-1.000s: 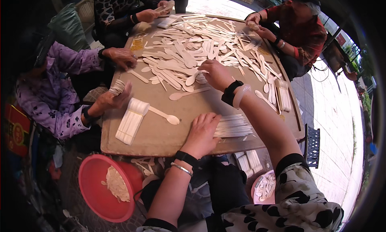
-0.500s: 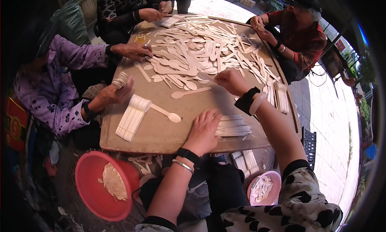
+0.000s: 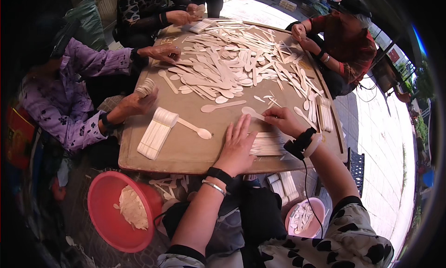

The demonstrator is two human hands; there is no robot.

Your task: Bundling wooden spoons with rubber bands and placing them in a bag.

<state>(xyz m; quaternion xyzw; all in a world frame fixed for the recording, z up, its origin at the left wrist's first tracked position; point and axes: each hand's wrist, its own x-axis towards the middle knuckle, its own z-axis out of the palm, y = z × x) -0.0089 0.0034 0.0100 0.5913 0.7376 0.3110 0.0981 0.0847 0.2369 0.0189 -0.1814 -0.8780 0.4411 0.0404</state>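
My right hand pinches a wooden spoon by its handle, the bowl pointing left, low over the near part of the table. Flat on the tabletop with fingers stretched out, my left hand rests against the left end of a stack of wooden spoons. Its thumb touches that stack, and the covered end of the stack is hidden. Beyond my hands spreads a large heap of loose wooden spoons. One loose spoon lies just past my left fingertips.
A banded spoon bundle lies left on the table, another bundle at right. Below stand a red basin and a pink basin holding wooden pieces. Co-workers at left, back and right handle spoons. A dark cable hangs from my right wrist.
My right hand has come back from the heap toward me, bringing a spoon over beside my left hand. My left fingers are stretched out further. The left co-worker's far hand has shifted slightly.
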